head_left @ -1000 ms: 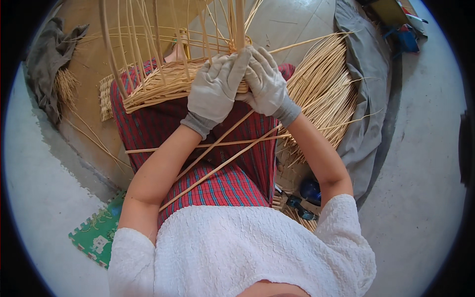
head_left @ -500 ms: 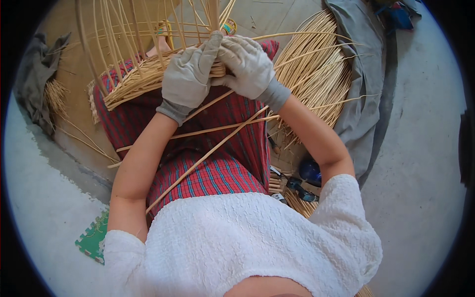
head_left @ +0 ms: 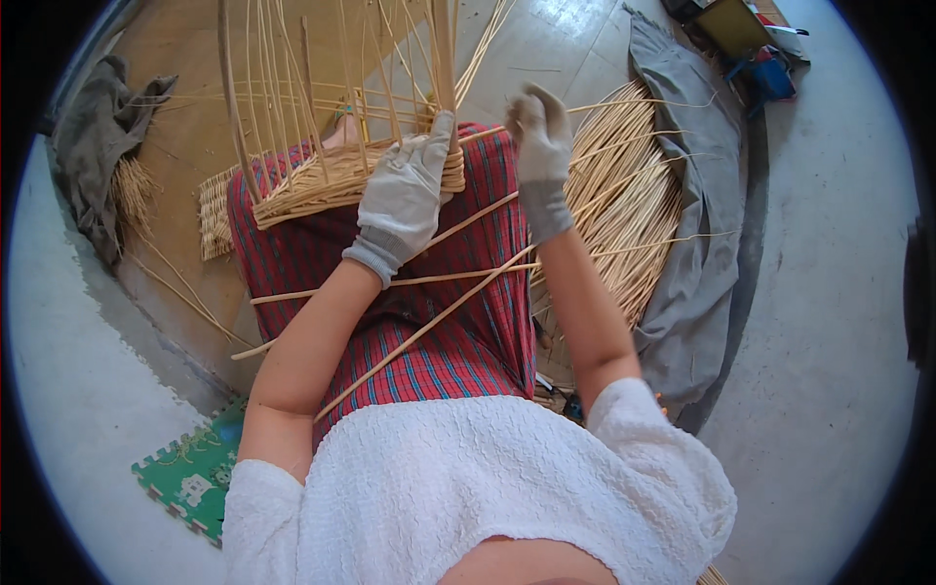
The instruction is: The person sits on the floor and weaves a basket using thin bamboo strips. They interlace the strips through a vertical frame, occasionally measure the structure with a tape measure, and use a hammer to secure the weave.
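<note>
Wicker basket resting unfinished on the lap, upper centre of frame.
Gloved left hand gripping its woven rim; gloved right hand pinching a thin cane strand, upper right.

A flat olive-brown box lies at the top right edge, beyond the grey cloth. Just beside it sits a small blue and red package. No screens or signs show.
</note>
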Action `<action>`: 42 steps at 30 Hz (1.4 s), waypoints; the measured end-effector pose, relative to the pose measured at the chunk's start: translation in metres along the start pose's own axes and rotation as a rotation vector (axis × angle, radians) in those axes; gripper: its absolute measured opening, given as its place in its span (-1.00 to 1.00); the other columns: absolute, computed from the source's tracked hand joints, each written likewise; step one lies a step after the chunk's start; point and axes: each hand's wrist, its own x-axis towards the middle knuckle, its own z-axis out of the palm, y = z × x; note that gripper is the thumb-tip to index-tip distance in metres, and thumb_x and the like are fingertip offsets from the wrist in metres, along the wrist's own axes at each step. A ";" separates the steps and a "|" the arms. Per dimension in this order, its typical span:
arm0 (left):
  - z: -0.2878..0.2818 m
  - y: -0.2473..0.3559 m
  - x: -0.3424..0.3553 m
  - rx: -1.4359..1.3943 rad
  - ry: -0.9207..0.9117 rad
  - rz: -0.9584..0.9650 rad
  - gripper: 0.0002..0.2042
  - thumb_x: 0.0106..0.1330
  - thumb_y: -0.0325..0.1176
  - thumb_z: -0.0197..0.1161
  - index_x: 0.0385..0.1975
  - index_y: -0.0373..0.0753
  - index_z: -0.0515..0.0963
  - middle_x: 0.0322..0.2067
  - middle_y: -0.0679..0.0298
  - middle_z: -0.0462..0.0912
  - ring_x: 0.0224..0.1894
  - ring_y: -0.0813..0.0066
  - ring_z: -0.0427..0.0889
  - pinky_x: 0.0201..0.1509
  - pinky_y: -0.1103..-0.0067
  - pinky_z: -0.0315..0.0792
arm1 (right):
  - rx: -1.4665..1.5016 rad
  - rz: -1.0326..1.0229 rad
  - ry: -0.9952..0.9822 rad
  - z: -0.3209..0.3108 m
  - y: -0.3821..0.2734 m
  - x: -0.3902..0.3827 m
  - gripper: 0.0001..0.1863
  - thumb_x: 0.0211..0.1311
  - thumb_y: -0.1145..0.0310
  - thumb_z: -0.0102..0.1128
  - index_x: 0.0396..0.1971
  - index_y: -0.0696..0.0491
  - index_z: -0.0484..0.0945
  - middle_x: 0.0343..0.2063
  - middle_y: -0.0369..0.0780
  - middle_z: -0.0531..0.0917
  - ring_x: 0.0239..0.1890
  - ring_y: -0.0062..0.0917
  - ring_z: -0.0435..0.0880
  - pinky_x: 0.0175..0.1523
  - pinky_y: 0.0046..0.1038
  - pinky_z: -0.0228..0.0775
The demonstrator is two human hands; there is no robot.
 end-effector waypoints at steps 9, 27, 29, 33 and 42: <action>0.000 0.008 0.006 0.013 -0.027 -0.019 -0.08 0.18 -0.40 0.46 0.55 -0.28 0.10 0.05 0.00 0.63 0.08 0.01 0.61 0.23 0.28 0.45 | 1.387 0.577 0.037 -0.040 0.036 0.049 -0.19 0.57 -0.34 -0.41 -0.32 0.11 0.60 -0.78 -0.45 0.17 -0.72 -0.63 0.13 -0.47 -0.47 0.29; 0.033 -0.004 -0.032 -1.239 0.176 -0.129 -0.50 0.41 -0.40 0.29 0.32 -0.23 0.33 0.08 0.22 0.57 0.11 0.35 0.56 0.20 0.46 0.46 | 0.077 -0.236 -0.487 0.080 -0.068 -0.121 -0.67 0.23 0.33 0.46 -0.04 0.12 0.67 -0.21 -0.16 0.74 -0.14 -0.33 0.73 0.09 -0.25 0.51; 0.025 -0.001 -0.042 -1.148 0.362 -0.210 -0.71 0.46 -0.39 0.30 0.09 -0.25 0.44 -0.08 0.25 0.61 -0.08 0.44 0.63 0.03 0.54 0.53 | 0.267 0.029 -0.259 0.062 -0.069 -0.097 -0.55 0.32 0.28 0.43 0.12 0.16 0.60 0.02 -0.21 0.71 0.03 -0.47 0.68 0.17 -0.35 0.48; 0.026 -0.063 -0.045 -1.434 0.310 -0.814 -0.69 0.52 -0.07 0.26 -0.23 -0.24 0.52 -0.28 0.19 0.70 -0.31 0.50 0.64 -0.12 0.49 0.62 | -0.098 0.421 -0.507 0.000 0.026 -0.013 -0.19 0.18 -0.13 0.48 0.23 0.18 0.48 0.01 -0.14 0.66 0.10 -0.36 0.63 0.23 -0.33 0.44; -0.020 -0.084 0.011 -0.982 -0.027 -0.484 -0.56 0.54 0.03 0.20 -0.34 -0.30 0.57 -0.51 0.19 0.72 -0.68 0.58 0.46 -0.72 0.64 0.32 | -1.139 -0.057 -0.594 0.019 -0.004 -0.019 -0.24 -0.25 -0.12 0.69 -0.18 0.14 0.58 -0.31 -0.03 0.64 -0.12 -0.14 0.62 0.05 -0.21 0.47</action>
